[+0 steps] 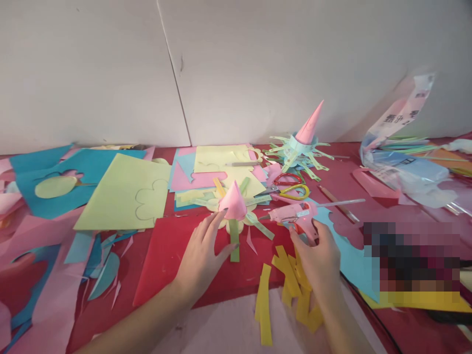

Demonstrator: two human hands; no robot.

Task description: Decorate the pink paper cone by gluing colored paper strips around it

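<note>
We have our right hand (320, 255) wrapped around the grip of the pink hot glue gun (295, 214), fingers closed on its handle, nozzle pointing left toward the paper flower. Our left hand (202, 255) is open, fingers spread, fingertips touching the flower: the index finger reaches up to the pink paper cone (233, 201) and the thumb rests by the green paper strip (234, 240) that hangs below the cone. That cone sits at the middle of the red tabletop (173, 255), on pale yellow petals with green strips fanning out. Just under our right wrist lies a heap of yellow paper strips (285, 285). Beyond the glue gun we see scissors (285, 189) with red and yellow handles, and farther back, near the white wall (258, 64), a finished flower with a tall pink cone (310, 125) on a light green fringe. To the left lies a light green sheet (121, 196) with a flower outline drawn on it, beside blue paper (77, 169). Plastic-wrapped paper packs (409, 167) sit at far right.
</note>
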